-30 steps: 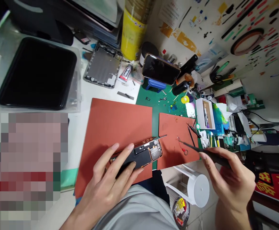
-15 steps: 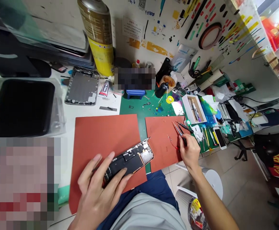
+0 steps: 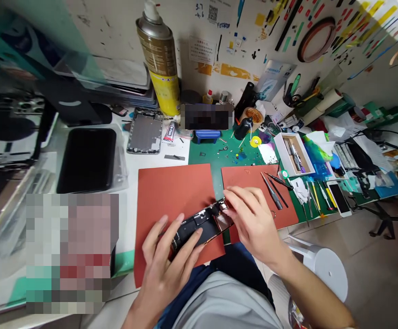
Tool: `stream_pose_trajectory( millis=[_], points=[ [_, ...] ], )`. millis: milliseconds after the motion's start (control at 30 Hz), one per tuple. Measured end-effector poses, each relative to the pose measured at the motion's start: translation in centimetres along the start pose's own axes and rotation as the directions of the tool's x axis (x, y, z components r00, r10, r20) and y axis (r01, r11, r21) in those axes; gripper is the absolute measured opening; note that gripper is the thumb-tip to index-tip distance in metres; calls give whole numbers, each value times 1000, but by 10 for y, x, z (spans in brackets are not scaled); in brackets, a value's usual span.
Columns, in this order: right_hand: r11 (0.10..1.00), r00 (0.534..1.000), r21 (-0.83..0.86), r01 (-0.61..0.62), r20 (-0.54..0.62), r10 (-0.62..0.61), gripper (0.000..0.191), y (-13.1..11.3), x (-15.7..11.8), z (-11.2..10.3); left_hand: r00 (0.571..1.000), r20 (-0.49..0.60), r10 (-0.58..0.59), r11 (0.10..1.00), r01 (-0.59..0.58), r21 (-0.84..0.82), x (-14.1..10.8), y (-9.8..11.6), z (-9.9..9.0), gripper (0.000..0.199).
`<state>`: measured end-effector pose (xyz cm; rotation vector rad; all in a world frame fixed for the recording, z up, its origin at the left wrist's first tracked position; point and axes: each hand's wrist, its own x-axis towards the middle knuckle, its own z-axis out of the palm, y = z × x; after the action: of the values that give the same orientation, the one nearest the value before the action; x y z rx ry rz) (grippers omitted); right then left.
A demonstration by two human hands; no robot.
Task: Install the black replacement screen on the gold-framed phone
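Note:
An opened smartphone [image 3: 199,228], its black battery and inner boards exposed, is held tilted above the left orange-brown mat [image 3: 171,192]. My left hand [image 3: 171,265] grips its lower end, fingers along one long side and thumb along the other. My right hand [image 3: 253,224] is closed at the phone's upper end, with thumb and fingertips on the corner by the camera area. Those fingers hide whether a small part is pinched there. On the right mat [image 3: 257,176], beyond my right hand, lie a grey-handled pointed tool [image 3: 272,192] and a few other thin dark tools.
A black-screened tablet [image 3: 87,160] and a grey metal housing [image 3: 146,132] lie on the left. Behind stands a tall spray can [image 3: 161,64]. To the right are a white box [image 3: 294,154], several drivers and tweezers, and a white phone [image 3: 338,198]. A white stool [image 3: 325,274] stands below.
My right hand has let go of the thin tool, leaving it on the right mat, and moved left to the phone's upper end. The view has shifted left; my left hand still holds the phone.

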<state>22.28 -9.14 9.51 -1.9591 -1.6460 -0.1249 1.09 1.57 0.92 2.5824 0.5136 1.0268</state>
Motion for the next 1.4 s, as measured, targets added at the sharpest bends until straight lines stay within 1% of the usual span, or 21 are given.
stream_pose_trajectory(
  millis=[100,167,233,300,367,433,500,567,667,800,933,1033,1167,1233,1300,1400],
  points=[
    [997,991,-38,74,112,-69,29,8,14,4,999,34,15,999,-16,41,-3,1,-5,57],
    [993,983,-48,107,155,-98,25,16,14,5,998,48,30,998,-32,46,-4,1,-8,72],
    [991,976,-38,126,183,-117,26,22,10,5,1000,21,15,1000,-15,10,-4,1,-11,90],
    [990,972,-25,141,193,-134,27,26,6,5,999,-14,-34,999,34,-33,-1,0,-14,99],
    [987,970,-22,160,187,-154,29,28,1,4,996,-16,-87,994,85,-63,2,-2,-18,92],
    [983,970,-26,182,171,-175,30,28,-2,4,992,21,-121,988,123,-91,5,-4,-21,74],
    [979,970,-36,200,147,-193,28,28,-7,4,988,77,-136,981,145,-130,6,-7,-25,55],
    [971,967,-50,233,114,-226,26,28,-14,4,981,127,-144,972,164,-167,6,-10,-28,40],
    [952,954,-71,298,54,-294,28,30,-29,6,972,192,-137,968,172,-181,4,-14,-32,29],
    [928,934,-108,356,17,-356,35,37,-50,13,951,284,-122,975,168,-144,2,-19,-35,30],
    [887,894,-136,442,-20,-448,35,46,-64,21,935,336,-115,980,162,-116,1,-21,-38,37],
    [876,880,-135,464,-47,-473,33,52,-69,26,929,349,-123,981,167,-101,0,-21,-38,43],
    [898,899,-69,435,-25,-438,37,56,-72,29,920,366,-142,979,185,-86,-1,-22,-37,47],
    [900,902,-63,431,-13,-433,38,56,-72,29,919,367,-144,980,184,-75,-3,-23,-35,47],
    [892,894,-89,444,-18,-447,36,56,-71,30,923,363,-131,984,164,-63,-4,-24,-33,49],
    [861,871,-156,484,-12,-492,32,55,-72,33,934,347,-90,993,111,-41,-6,-24,-29,54]
  ],
)
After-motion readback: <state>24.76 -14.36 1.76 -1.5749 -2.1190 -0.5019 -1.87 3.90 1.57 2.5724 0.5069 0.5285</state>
